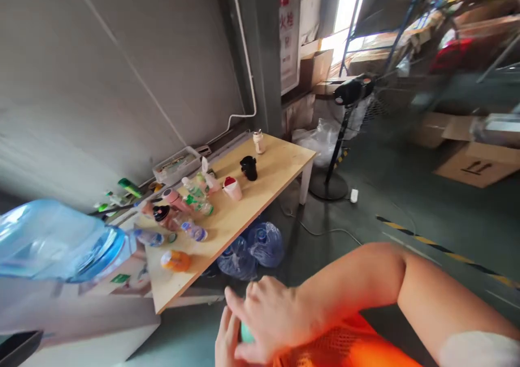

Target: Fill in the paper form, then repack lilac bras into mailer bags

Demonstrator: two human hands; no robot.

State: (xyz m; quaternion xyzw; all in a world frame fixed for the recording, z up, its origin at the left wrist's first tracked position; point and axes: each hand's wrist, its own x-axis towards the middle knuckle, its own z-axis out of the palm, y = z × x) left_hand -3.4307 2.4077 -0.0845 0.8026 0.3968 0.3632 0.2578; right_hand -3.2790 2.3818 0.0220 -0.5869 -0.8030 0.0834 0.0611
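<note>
2 hands meet at one green item [246, 333], lower ctr of view, btwn them: l. hand [226, 339] closed round its l. side, r. hand [276, 313] laid over it from the r. w/ finger closure not discernible, long axis hidden, neither hand nearer.

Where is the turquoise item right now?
Bottom centre of the head view: the turquoise item is between the left hand and the right hand, partly hidden.
</note>
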